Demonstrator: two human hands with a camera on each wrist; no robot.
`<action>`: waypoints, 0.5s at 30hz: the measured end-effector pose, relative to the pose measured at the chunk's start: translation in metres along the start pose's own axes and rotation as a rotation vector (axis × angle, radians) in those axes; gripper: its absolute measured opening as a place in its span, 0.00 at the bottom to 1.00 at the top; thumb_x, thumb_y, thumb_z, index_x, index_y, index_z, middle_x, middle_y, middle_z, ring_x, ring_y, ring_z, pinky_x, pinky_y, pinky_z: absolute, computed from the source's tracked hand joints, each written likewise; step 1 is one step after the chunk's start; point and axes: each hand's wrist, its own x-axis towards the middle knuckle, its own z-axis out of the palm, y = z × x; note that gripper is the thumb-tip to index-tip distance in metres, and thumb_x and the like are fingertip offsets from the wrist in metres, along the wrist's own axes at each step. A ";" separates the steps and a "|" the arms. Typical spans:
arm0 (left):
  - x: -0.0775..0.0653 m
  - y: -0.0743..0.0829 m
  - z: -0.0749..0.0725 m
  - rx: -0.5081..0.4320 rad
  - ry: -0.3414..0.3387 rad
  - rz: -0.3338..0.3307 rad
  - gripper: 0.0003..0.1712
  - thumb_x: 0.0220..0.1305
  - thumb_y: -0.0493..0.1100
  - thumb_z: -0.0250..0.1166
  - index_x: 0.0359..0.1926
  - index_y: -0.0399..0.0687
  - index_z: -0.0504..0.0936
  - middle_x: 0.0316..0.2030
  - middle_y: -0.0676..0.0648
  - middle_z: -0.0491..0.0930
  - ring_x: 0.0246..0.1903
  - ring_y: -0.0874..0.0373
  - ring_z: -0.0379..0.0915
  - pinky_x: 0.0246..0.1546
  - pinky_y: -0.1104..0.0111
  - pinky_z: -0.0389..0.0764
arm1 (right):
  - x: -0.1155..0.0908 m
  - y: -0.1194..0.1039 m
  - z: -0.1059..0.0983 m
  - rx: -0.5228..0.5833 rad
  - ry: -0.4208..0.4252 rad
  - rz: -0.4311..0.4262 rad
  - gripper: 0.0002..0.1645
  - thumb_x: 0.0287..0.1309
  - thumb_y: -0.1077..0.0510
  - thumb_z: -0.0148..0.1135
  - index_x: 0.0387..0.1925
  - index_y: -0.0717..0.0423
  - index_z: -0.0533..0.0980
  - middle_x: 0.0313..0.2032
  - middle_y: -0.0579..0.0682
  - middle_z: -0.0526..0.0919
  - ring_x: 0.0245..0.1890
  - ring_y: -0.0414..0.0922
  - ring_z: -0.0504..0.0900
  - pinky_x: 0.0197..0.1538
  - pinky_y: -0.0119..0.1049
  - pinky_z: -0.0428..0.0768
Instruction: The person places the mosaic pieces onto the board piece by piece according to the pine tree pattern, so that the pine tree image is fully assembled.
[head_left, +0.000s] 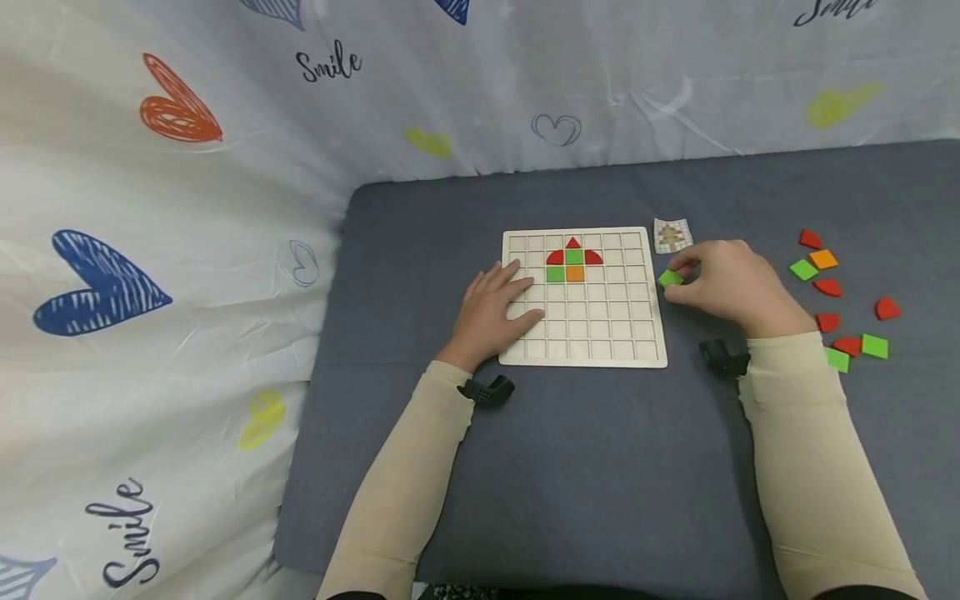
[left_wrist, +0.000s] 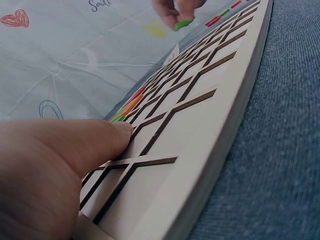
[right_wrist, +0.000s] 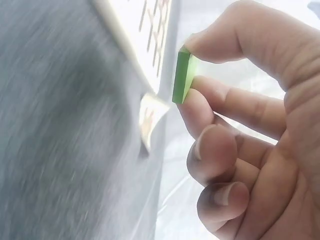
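A white board (head_left: 600, 333) with a raised square grid lies on the table. Several pieces fill cells in its upper part: a red triangle (head_left: 573, 243), two red quarter-rounds, two green squares and an orange square (head_left: 575, 273). Straight, spread fingers of my left hand (head_left: 491, 314) rest on the board's left edge, the thumb (left_wrist: 107, 140) over the cells. Just off the board's right edge my right hand (head_left: 723, 283) pinches a green square tile (right_wrist: 183, 75) between thumb and fingertips, its other fingers curled. Beside that hand lies a small pattern card (head_left: 672, 236).
Loose tiles are scattered at the right of the table: red rounded pieces (head_left: 887, 308), green squares (head_left: 874, 347) and an orange one (head_left: 823, 259). The right forearm partly covers a green tile (head_left: 837, 360). A printed white curtain (head_left: 480, 92) hangs behind and left of the grey table (head_left: 600, 467).
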 end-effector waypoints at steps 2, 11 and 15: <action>-0.001 0.000 0.000 -0.004 0.003 -0.003 0.35 0.71 0.60 0.67 0.74 0.54 0.76 0.81 0.50 0.59 0.83 0.52 0.44 0.83 0.56 0.39 | 0.004 -0.008 0.001 0.004 0.000 -0.018 0.18 0.53 0.53 0.74 0.43 0.60 0.87 0.37 0.58 0.89 0.28 0.49 0.78 0.26 0.41 0.73; 0.001 -0.001 0.000 -0.003 -0.001 0.001 0.35 0.71 0.61 0.67 0.74 0.55 0.76 0.81 0.50 0.58 0.83 0.52 0.44 0.83 0.56 0.39 | 0.017 -0.029 0.006 0.007 -0.053 -0.039 0.20 0.53 0.53 0.73 0.47 0.58 0.86 0.40 0.55 0.88 0.34 0.50 0.80 0.29 0.42 0.75; 0.001 -0.001 0.001 -0.004 0.001 -0.003 0.35 0.71 0.60 0.67 0.74 0.55 0.76 0.81 0.51 0.58 0.83 0.52 0.44 0.83 0.56 0.39 | 0.022 -0.034 0.010 0.019 -0.063 -0.066 0.19 0.52 0.54 0.72 0.47 0.58 0.87 0.41 0.54 0.89 0.38 0.50 0.79 0.32 0.43 0.75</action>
